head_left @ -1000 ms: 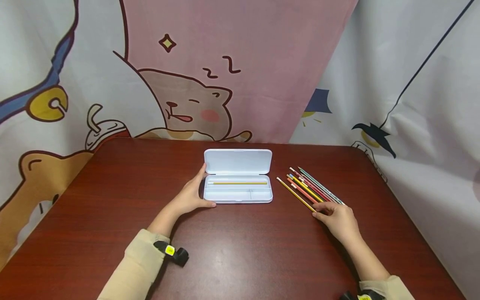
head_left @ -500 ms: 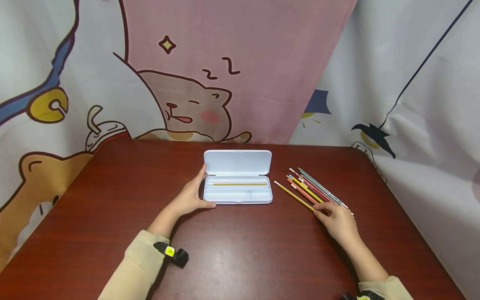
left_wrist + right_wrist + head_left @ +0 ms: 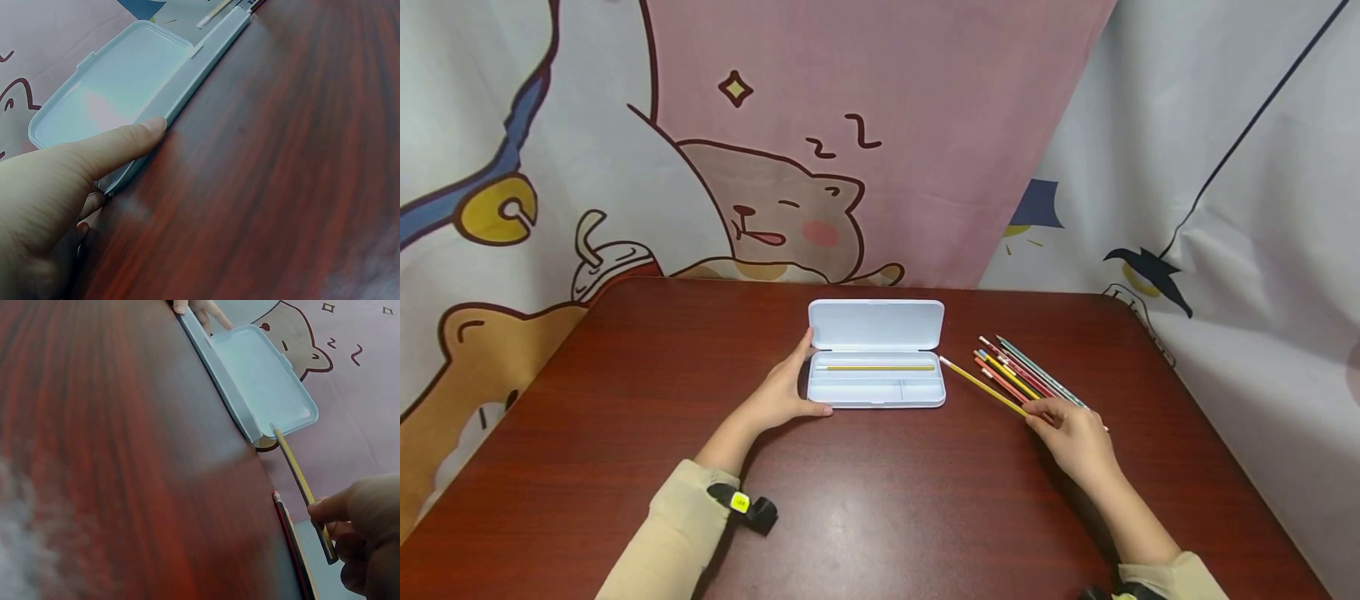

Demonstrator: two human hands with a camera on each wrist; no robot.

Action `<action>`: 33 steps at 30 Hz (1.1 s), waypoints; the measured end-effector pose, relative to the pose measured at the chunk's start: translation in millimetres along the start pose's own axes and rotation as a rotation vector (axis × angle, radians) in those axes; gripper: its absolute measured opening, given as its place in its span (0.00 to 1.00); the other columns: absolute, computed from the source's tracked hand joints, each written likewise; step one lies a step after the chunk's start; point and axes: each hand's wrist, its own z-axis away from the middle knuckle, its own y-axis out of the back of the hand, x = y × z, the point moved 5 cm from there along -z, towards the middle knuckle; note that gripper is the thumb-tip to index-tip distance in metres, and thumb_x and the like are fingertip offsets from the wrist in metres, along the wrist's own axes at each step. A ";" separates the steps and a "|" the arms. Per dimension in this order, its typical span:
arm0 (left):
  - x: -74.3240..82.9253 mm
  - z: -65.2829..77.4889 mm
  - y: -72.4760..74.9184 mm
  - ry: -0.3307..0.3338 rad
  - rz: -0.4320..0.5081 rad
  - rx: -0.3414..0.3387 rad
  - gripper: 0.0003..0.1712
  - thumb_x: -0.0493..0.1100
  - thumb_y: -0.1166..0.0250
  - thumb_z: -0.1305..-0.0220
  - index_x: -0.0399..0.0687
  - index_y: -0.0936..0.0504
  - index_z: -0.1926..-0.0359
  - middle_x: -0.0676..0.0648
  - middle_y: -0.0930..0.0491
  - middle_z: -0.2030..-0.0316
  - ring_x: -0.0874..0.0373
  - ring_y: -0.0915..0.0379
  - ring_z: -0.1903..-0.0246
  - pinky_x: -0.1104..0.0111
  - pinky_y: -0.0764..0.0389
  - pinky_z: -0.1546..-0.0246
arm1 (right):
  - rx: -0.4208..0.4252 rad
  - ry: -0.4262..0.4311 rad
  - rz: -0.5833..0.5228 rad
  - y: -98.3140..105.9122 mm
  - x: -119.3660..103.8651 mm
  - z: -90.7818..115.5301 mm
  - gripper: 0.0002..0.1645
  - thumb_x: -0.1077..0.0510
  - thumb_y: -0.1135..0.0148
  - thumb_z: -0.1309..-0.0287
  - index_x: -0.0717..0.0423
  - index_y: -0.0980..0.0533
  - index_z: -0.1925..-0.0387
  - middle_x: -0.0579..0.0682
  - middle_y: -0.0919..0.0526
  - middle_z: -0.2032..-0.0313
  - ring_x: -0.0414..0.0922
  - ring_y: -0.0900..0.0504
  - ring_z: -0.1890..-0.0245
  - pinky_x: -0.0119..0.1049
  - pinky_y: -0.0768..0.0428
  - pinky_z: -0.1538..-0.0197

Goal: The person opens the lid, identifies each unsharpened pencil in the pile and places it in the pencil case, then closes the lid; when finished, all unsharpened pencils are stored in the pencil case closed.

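The open pencil case (image 3: 876, 405) sits near the table's far edge, its raised lid (image 3: 876, 325) leaning back toward the cloth (image 3: 940, 150). The left hand (image 3: 775, 392) is spread wide at its left end, thumb lying along the front wall. To the right, the right hand (image 3: 1075, 437) pinches a yellow pencil (image 3: 983, 387) between thumb and fingers; its pale end reaches the case's right rim, though whether it touches is hard to tell. Another yellow pencil (image 3: 880, 367) lies in the long rear compartment. Loose pencils (image 3: 1011, 375) fan out just beyond the held one, well inside the table's right edge. A broad stretch of table (image 3: 850, 500) runs between the forearms, reddish-brown, grained and glossy. Behind hangs the cloth, pink and white, printed with a sleeping cartoon animal (image 3: 790, 208).
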 end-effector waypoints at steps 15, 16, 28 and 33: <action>0.9 -0.8 1.2 0.005 -0.004 -0.001 0.77 0.45 0.17 0.64 0.45 0.65 0.24 0.39 0.33 0.36 0.48 0.43 0.35 0.52 0.46 0.35 | -0.008 0.135 -0.078 -2.7 -35.3 -26.3 0.09 0.66 0.29 0.52 0.51 0.16 0.68 0.38 0.29 0.84 0.34 0.39 0.87 0.32 0.39 0.84; 1.0 -0.8 1.2 0.006 -0.004 -0.001 0.77 0.45 0.17 0.64 0.45 0.65 0.24 0.39 0.33 0.37 0.48 0.43 0.35 0.52 0.46 0.35 | -0.012 0.143 -0.087 -3.8 -38.5 -28.7 0.09 0.66 0.29 0.52 0.51 0.16 0.68 0.38 0.27 0.83 0.34 0.38 0.87 0.32 0.39 0.83; -0.9 -1.0 0.1 0.008 0.003 -0.002 0.77 0.46 0.17 0.64 0.45 0.65 0.24 0.38 0.33 0.36 0.48 0.43 0.35 0.51 0.47 0.35 | -0.115 0.262 -0.142 -25.7 -79.0 -62.1 0.09 0.66 0.29 0.50 0.52 0.16 0.66 0.44 0.16 0.66 0.39 0.28 0.75 0.35 0.30 0.73; -1.0 -0.3 0.0 0.009 0.014 -0.001 0.77 0.45 0.17 0.64 0.46 0.65 0.24 0.38 0.34 0.36 0.48 0.43 0.35 0.51 0.47 0.35 | -0.164 0.308 -0.132 -37.5 -88.1 -72.3 0.08 0.65 0.30 0.49 0.51 0.15 0.66 0.42 0.16 0.66 0.39 0.27 0.74 0.36 0.29 0.71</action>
